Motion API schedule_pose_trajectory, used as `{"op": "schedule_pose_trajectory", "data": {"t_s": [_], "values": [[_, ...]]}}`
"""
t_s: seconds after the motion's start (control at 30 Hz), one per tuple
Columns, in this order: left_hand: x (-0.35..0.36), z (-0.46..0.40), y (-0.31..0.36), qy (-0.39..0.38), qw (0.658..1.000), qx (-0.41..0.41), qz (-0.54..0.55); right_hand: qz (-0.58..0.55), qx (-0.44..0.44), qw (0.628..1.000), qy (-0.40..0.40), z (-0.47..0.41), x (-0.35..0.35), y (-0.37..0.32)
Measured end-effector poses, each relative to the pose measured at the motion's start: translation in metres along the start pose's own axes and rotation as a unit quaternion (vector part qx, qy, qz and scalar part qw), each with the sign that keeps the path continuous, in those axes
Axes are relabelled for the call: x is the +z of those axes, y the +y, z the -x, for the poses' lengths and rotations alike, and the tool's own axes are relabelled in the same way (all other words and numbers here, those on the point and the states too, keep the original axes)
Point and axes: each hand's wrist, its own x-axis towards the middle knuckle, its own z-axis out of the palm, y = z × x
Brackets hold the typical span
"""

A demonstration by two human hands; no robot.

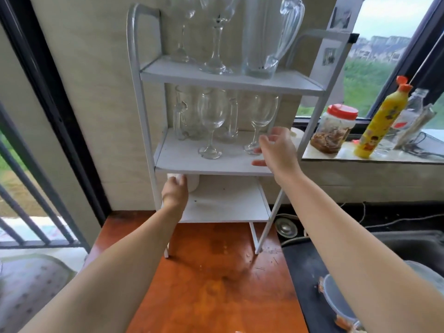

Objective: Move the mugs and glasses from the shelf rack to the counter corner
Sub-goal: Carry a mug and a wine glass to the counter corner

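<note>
A white shelf rack [216, 165] stands on an orange-brown counter [216, 284]. Its top shelf holds stemmed glasses [216, 44] and a tall glass pitcher [264, 37]. On the middle shelf stand two wine glasses [211, 121], [262, 116], with glass mugs [185, 111] behind them. A white mug [192, 183] sits at the left of the lower shelf, mostly hidden. My left hand [175, 192] reaches under the middle shelf and touches this mug. My right hand [276, 150] is open beside the base of the right wine glass, fingers spread, holding nothing.
A windowsill on the right carries a red-lidded jar [334, 128], a yellow squeeze bottle [379, 123] and a clear bottle [413, 109]. A dark sink area [396, 248] and a lidded container [336, 299] lie at the lower right. A barred window is on the left.
</note>
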Motion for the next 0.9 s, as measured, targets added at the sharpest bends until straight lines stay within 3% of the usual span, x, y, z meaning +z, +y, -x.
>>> {"op": "schedule_pose_trajectory", "data": {"t_s": [0.17, 0.43, 0.9], "values": [[-0.002, 0.017, -0.008, -0.036, 0.996, -0.021, 0.075, -0.017, 0.091, 0.995, -0.027, -0.032, 0.014, 0.005], [-0.011, 0.039, -0.011, -0.051, 0.997, 0.016, 0.064, 0.017, 0.055, 0.998, -0.031, -0.043, 0.018, 0.004], [-0.017, 0.103, -0.014, -0.036, 0.994, 0.083, 0.063, 0.050, -0.033, 0.996, -0.059, 0.013, -0.008, 0.000]]}}
